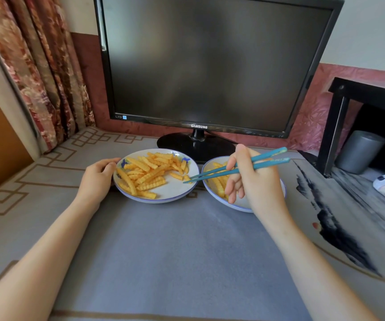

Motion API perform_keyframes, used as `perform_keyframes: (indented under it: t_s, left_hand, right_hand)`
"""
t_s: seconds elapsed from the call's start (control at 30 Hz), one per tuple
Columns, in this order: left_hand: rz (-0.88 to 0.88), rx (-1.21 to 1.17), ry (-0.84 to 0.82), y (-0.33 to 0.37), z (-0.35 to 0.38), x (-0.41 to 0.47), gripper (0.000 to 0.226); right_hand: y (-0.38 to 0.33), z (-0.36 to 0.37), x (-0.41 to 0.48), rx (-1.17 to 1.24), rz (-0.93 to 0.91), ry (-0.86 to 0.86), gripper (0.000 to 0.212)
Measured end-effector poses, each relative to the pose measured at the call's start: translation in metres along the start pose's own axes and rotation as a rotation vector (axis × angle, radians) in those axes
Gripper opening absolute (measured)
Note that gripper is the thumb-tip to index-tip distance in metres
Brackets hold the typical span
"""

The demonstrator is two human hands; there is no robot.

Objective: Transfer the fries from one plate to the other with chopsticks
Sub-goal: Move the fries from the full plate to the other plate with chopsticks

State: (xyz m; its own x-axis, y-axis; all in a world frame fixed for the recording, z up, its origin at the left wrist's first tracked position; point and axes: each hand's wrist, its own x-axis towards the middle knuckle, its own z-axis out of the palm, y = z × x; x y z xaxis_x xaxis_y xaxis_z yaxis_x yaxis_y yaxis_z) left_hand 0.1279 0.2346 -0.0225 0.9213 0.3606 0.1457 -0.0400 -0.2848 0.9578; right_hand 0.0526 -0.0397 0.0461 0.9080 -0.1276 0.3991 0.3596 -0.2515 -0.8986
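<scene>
Seeing right hand [254,179] pinching blue chopsticks [233,169], thumb against curled fingers; tips, left of those fingers, meet a fry [186,177] on the left plate [175,193]; whether gripped, I cannot tell. My left hand [99,179] curls fingers round its rim.

I see a glossy black plastic monitor frame [198,126]; before it, a glossy glazed plate [175,189] on matt grey cloth [175,251], smooth teal chopsticks [219,173]
</scene>
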Motion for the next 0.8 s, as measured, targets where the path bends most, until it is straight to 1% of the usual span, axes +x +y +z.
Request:
perform_keyframes:
  t_s: [0.13, 0.33, 0.57, 0.7, 0.8]
  left_hand:
    - [-0.007, 0.022, -0.001, -0.002, -0.001, 0.002, 0.031]
    - [0.008, 0.036, 0.014, 0.001, 0.001, -0.002, 0.032]
    - [-0.003, 0.050, 0.021, 0.001, 0.001, -0.001, 0.032]
    - [0.000, 0.047, 0.024, 0.002, 0.002, -0.001, 0.032]
    - [0.005, 0.052, 0.020, 0.001, 0.000, -0.001, 0.031]
  right_hand:
    - [-0.001, 0.002, -0.001, 0.018, 0.016, 0.014, 0.044]
    - [-0.005, -0.006, -0.002, 0.118, 0.001, 0.155, 0.046]
    - [-0.002, -0.054, 0.002, 0.089, -0.064, 0.315, 0.044]
    - [0.003, -0.076, -0.002, 0.061, -0.049, 0.349, 0.042]
    - [0.007, -0.084, -0.006, 0.027, -0.017, 0.344, 0.041]
